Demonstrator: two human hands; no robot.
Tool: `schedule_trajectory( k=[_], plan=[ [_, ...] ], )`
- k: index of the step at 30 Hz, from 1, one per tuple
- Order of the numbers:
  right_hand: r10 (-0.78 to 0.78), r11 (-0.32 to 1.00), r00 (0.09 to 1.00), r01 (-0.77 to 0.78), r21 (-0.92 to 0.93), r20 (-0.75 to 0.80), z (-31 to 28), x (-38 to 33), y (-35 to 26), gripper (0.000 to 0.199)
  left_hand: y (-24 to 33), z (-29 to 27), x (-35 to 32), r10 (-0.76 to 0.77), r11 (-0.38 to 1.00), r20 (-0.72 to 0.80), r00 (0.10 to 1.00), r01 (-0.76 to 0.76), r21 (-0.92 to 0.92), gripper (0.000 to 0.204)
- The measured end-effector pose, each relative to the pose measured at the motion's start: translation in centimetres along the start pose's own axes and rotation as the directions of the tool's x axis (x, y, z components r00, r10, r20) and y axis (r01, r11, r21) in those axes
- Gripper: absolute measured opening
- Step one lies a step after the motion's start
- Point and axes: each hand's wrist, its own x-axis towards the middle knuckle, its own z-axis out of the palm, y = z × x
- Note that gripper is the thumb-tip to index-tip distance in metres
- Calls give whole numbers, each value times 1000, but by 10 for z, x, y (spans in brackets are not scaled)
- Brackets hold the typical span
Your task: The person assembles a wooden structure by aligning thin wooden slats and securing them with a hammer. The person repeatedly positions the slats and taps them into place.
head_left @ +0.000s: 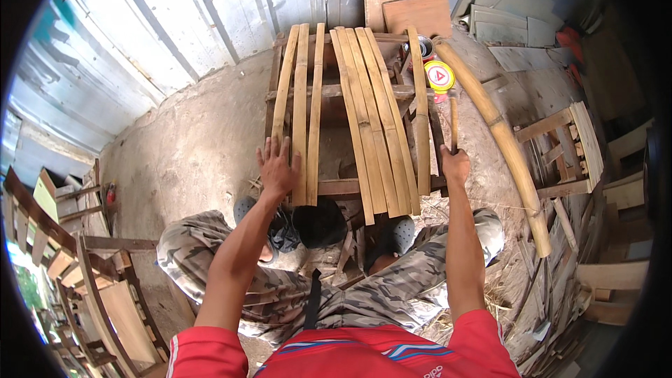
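Several long bamboo slats [371, 112] lie side by side across a low wooden frame [343, 186] on the ground in front of me. My left hand [278, 166] lies flat with fingers spread on the near ends of the left slats [299, 98]. My right hand [455, 164] is closed around the wooden handle of a tool [453, 124] that points upright beside the right edge of the frame; the tool's head is not clear. My knees in camouflage trousers sit just below the frame.
A thick bamboo pole [500, 133] lies diagonally at the right. A yellow round tin [439, 75] stands near the frame's far right. A small wooden stool frame [570, 147] and scrap boards are at right; wooden furniture pieces [84, 266] at left. A corrugated metal wall [175, 21] stands behind.
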Motion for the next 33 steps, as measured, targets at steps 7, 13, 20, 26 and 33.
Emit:
schedule_trajectory(
  k=[7,13,20,26,33],
  plan=[
    [159,982,987,-156,108,-16,46,22,61,63,-26,-10,-15,-410,891,248,878,444,-98,84],
    [226,911,962,-265,315,154,43,8,51,61,-36,-26,-18,-472,817,396,788,559,-138,93],
    [89,948,979,-139,288,181,46,12,70,36,-44,-41,7,-329,741,582,744,585,-329,80],
    [119,872,945,-245,423,303,47,12,69,24,-59,-23,6,-371,717,577,728,619,-320,73],
    [158,794,948,-288,535,275,55,8,68,21,-75,-11,8,-352,716,550,757,596,-363,76]
  ],
)
